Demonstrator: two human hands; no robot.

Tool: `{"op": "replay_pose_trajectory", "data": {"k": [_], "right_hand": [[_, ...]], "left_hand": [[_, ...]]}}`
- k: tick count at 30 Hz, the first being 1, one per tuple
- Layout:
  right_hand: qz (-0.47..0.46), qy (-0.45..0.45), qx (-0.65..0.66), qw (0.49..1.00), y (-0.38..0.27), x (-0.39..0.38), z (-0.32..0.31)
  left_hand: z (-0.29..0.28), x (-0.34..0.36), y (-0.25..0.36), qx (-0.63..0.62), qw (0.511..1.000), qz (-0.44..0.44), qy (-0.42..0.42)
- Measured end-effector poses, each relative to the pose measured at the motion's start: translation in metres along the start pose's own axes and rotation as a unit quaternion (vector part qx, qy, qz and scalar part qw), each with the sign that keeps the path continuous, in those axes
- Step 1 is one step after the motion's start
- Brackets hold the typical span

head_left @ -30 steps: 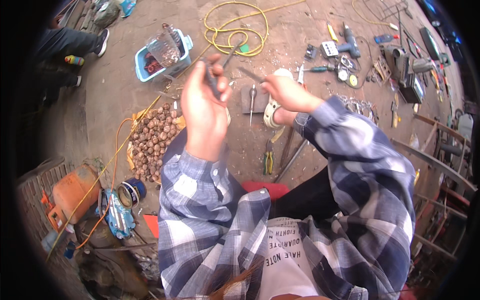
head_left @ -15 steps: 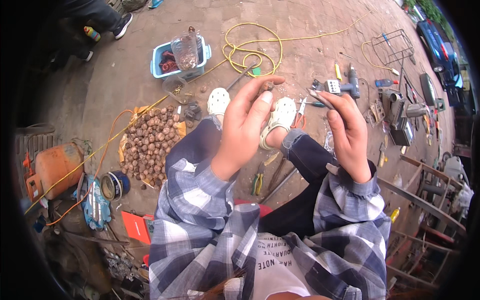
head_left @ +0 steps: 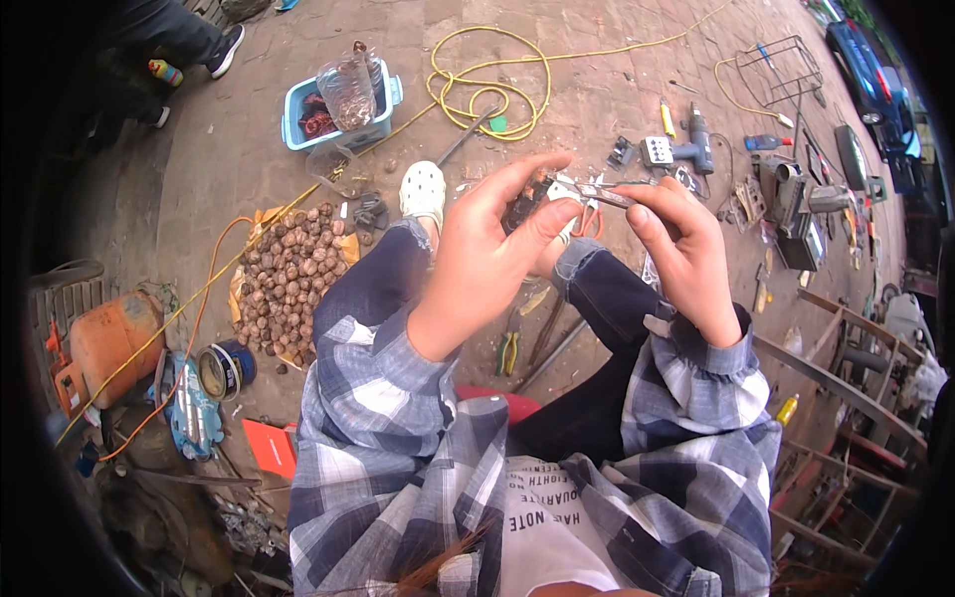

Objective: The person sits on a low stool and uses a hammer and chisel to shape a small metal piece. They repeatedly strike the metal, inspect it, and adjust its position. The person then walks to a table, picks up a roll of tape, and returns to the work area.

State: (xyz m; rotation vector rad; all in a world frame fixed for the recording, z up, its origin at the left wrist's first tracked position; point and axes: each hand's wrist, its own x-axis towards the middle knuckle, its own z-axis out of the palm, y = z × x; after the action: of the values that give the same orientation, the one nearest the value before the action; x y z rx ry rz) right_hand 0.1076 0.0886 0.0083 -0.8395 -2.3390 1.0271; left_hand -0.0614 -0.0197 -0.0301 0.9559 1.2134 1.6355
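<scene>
My left hand (head_left: 484,249) is closed round a small dark block with coppery brown patches (head_left: 527,202), gripped between thumb and fingers. A slim, pointed metal tool that looks like tweezers (head_left: 602,196) is pinched in my right hand (head_left: 686,249). Its tip reaches the edge of the dark block; whether it touches is too small to tell. Red-handled pliers (head_left: 591,221) lie on the ground partly behind my hands. Between my legs rest pliers with yellow-green handles (head_left: 510,353).
Walnuts (head_left: 291,274) are heaped at left, near an orange gas cylinder (head_left: 114,333) and an open can (head_left: 227,369). Ahead stand a blue basin (head_left: 294,124) and a coiled yellow hose (head_left: 545,90). A drill (head_left: 699,144) lies at right. Another person's shoe (head_left: 227,52) shows far left.
My hands have come together, bringing the metal tool's tip to the dark block. The left hand has turned so more of the block shows. The whole view has shifted slightly.
</scene>
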Motion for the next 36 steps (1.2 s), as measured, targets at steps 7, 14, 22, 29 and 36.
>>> {"op": "replay_pose_trajectory", "data": {"k": [7,14,22,29,36], "right_hand": [[0.018,-0.006,-0.009,1.0,0.003,-0.002,0.002],[0.031,-0.004,0.016,0.999,0.003,-0.002,0.007],[0.093,-0.051,0.093,0.99,0.004,-0.003,0.009],[0.172,-0.081,0.201,0.961,0.008,-0.004,0.01],[0.168,-0.049,0.187,0.967,0.006,-0.007,0.015]], "left_hand": [[-0.001,0.001,-0.003,0.056,0.998,0.004,0.026],[-0.004,0.002,-0.01,0.114,0.99,0.056,0.057],[-0.004,0.003,-0.003,0.279,0.948,0.118,0.098],[-0.002,0.002,0.003,0.277,0.946,0.134,0.1],[-0.005,0.002,0.0,0.252,0.959,0.095,0.086]]}}
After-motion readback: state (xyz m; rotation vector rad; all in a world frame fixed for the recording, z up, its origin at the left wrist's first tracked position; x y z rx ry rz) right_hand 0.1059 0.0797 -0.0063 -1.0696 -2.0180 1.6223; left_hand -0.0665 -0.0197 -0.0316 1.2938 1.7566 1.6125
